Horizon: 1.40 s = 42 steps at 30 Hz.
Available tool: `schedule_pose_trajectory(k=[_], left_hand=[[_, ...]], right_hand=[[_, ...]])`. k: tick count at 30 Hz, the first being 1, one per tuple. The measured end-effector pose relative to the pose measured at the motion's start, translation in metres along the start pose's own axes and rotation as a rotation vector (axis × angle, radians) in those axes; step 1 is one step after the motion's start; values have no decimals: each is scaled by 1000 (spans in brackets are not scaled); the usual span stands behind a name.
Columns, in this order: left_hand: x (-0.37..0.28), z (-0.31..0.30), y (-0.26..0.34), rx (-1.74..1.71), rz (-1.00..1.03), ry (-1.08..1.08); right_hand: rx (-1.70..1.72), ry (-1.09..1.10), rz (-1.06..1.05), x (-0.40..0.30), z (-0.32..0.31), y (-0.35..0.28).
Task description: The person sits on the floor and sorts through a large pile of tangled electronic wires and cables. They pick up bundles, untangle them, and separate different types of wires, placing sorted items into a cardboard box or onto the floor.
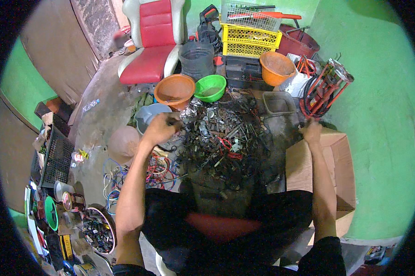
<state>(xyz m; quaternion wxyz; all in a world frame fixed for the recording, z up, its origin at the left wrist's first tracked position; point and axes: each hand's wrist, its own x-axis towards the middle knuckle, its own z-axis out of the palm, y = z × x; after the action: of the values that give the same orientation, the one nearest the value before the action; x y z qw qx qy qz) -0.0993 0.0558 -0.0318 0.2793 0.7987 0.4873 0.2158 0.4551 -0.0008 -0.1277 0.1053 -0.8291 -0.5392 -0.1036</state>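
A large heap of mixed metal parts and black scrap (pixel 224 138) lies on the floor before me. My left hand (pixel 163 128) is at the heap's left edge, over the rim of a grey-blue basin (pixel 148 115); its fingers are curled around something small and dark that I cannot identify. My right hand (pixel 311 130) is out to the right, near the top edge of an open cardboard box (pixel 338 158) and just below a red-framed object with a black hose (pixel 326 91). Whether it holds anything is hidden. A tangle of coloured wires (pixel 159 169) lies below my left hand.
An orange basin (pixel 174 90), a green bowl (pixel 211 88) and a clear plastic tray (pixel 278 102) stand behind the heap. Farther back are a red and white seat (pixel 148 65), yellow crates (pixel 250 36) and an orange bucket (pixel 277 70). At left stand a black basket (pixel 57 155) and several containers.
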Motion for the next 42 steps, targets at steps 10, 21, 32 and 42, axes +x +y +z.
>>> schedule_pose_trajectory(k=[10,21,32,42], left_hand=[[-4,28,81,-1071,-315,-491],[-2,30,88,-1172,-344,-429],[-4,39,81,-1051,-389,-348],[-8,33,98,-1090,-367,-469]], right_hand=[[730,-592,-729,-63,-76,-190],[962,-73,-867,-90,-125,-239],[417,358,-1042,-84,-135,-240],[732,-45,-717,-83,-122,-236]])
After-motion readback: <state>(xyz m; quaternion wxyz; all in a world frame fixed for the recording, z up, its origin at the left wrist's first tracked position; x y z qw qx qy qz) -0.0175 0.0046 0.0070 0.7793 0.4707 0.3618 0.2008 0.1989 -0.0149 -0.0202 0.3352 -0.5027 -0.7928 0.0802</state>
